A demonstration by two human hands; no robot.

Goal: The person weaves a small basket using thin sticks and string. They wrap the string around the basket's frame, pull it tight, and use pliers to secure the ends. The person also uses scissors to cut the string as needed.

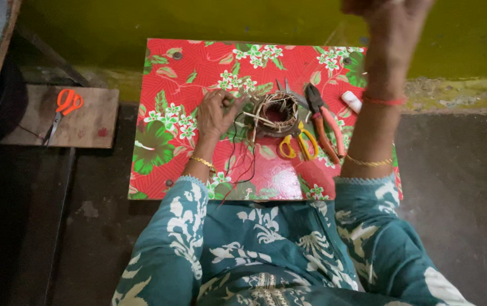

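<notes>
Person sits at a small table (158, 164) w/ a red floral cover, seen from above. Left hand (216, 112) rests on the table, fingers curled in and touching the left rim of a round wound coil (276, 113), a ring of brownish wire w/ pale sticks poking out; looks like it steadies the coil, grip narrow, though can't tell if anything is pinched betw. the fingertips. Thin dark and red wires (238, 164) trail from the coil toward the near table edge. Right hand (388, 25) is raised high near the top of the frame, blurred and partly cut off; can't tell if it's open, closed or holding smth. Just right of the coil lie yellow-handled scissors (299, 144), touching it, then pliers (325, 122) w/ pinkish grips, and a small white roll (352, 101) near the far right corner. Well apart, on a wooden board (93, 122) left of the table, lie orange-handled scissors (62, 110).
</notes>
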